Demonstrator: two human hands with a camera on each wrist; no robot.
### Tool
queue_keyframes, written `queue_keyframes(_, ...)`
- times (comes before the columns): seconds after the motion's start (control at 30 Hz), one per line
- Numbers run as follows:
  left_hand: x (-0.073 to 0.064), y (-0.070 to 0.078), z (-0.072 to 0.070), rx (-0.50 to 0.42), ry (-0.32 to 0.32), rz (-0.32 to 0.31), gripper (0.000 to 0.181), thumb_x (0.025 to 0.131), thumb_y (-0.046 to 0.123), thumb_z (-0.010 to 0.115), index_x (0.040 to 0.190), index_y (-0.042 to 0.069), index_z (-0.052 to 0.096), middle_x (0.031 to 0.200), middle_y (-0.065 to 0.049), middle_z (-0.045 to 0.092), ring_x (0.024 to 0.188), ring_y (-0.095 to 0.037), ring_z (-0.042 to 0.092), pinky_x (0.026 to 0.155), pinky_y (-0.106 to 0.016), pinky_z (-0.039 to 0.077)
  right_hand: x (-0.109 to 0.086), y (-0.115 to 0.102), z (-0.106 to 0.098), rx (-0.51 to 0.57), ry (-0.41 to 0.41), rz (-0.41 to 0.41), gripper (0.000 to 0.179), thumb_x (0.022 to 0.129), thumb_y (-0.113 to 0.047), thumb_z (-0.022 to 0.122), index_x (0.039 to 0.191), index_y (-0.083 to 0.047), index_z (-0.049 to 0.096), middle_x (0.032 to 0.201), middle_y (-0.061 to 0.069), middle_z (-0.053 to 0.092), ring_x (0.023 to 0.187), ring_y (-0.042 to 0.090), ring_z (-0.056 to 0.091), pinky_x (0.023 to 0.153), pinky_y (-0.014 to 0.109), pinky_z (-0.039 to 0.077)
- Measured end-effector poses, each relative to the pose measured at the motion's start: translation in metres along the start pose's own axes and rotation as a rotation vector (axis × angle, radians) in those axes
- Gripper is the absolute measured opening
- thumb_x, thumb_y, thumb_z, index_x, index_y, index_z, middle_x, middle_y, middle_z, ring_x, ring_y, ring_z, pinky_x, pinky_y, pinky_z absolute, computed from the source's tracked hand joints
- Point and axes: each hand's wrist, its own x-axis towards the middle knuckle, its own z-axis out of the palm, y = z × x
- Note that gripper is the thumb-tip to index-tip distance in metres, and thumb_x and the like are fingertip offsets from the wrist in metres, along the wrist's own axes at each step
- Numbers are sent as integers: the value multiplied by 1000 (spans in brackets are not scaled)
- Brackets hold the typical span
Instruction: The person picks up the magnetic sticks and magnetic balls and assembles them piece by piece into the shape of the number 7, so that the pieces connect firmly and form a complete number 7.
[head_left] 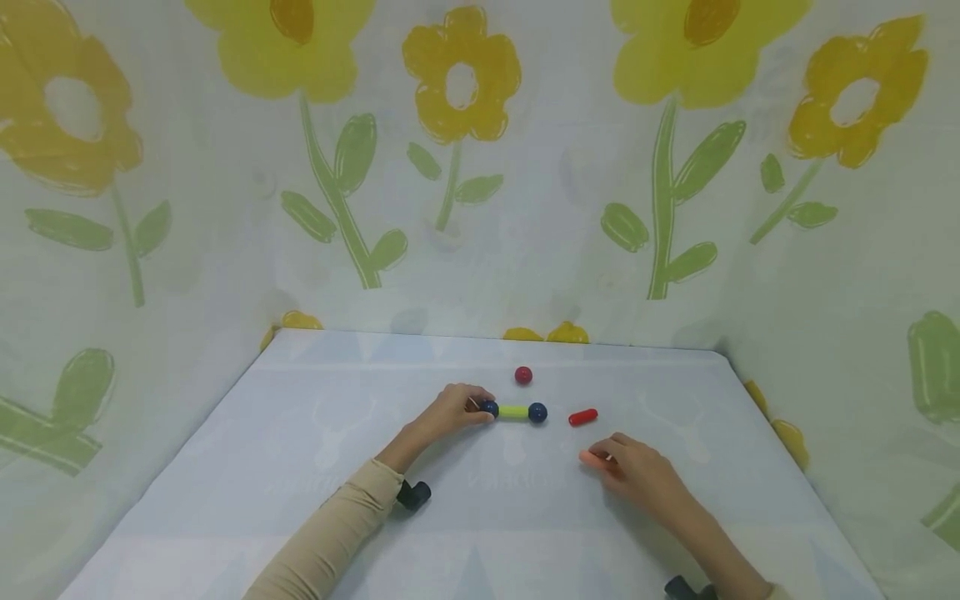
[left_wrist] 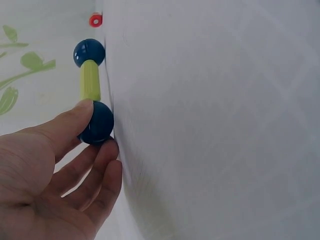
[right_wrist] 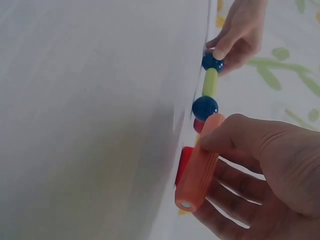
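Presently pinching an orange rod (head_left: 591, 460) in the right hand (head_left: 637, 473), near the front: setting the thumb against one side, bending the fingers round the other, letting one end stick out toward the left. Seeing a red rod (head_left: 582, 417) lying on the surface (head_left: 510, 517) just beyond the right hand, apart from the orange rod. Gripping, with the left hand (head_left: 450, 408), a left blue ball (head_left: 489, 408) between thumb and fingers; seeing a yellow-green rod (head_left: 513, 412) running rightward from it and joining a right blue ball (head_left: 537, 412), just left of the red rod. Noticing a red ball (head_left: 523, 375) resting farther back, well apart from both hands, and a flowered cloth (head_left: 551, 192) hanging behind everything.

Losing part of a dark wrist fitting (head_left: 681, 588) at the bottom edge of the head view. Failing to tell the orange rod's contact with the surface. Covering, in the right wrist view, much of the red rod behind the orange rod, and most of the red ball beside the right blue ball. Showing only one round end of the red rod in the left wrist view. Hiding part of the left blue ball under the left thumb. Cutting off the largest flowers at the head view's top edge.
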Motion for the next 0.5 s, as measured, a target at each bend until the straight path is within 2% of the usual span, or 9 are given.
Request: queue_keyframes(0.5, -1, 2, 0, 12, 1, -6, 35, 89, 21, 72, 122, 10, 68, 109, -5, 72, 85, -11, 62, 81, -26, 56, 7, -12, 2, 176, -8, 104, 30, 80, -19, 81, 108, -13, 71, 93, -3, 69, 79, 7, 59, 73, 27, 57)
